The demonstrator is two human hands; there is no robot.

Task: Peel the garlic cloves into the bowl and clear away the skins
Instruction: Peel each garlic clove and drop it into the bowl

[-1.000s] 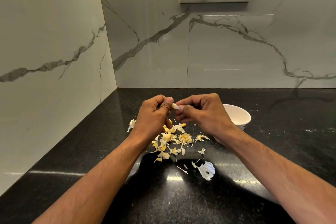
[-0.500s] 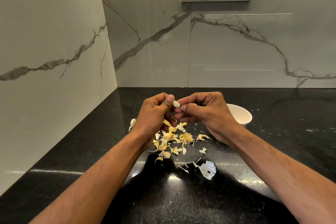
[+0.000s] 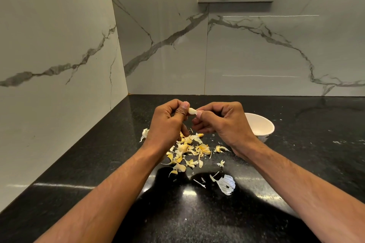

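- A garlic clove [image 3: 192,111] is being pinched between left hand [image 3: 167,124] and right hand [image 3: 223,122] fingertips.
- Risk: it being squeezed loose, missing the bowl [image 3: 262,127] behind the right fingers.

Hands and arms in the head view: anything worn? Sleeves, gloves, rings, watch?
Nothing worn that shows. The left hand and right hand are bare: no gloves, no visible rings. Both forearms are uncovered down to the bottom edge of the frame, with no sleeve, watch or band in view. Fingernails are short and unpainted.
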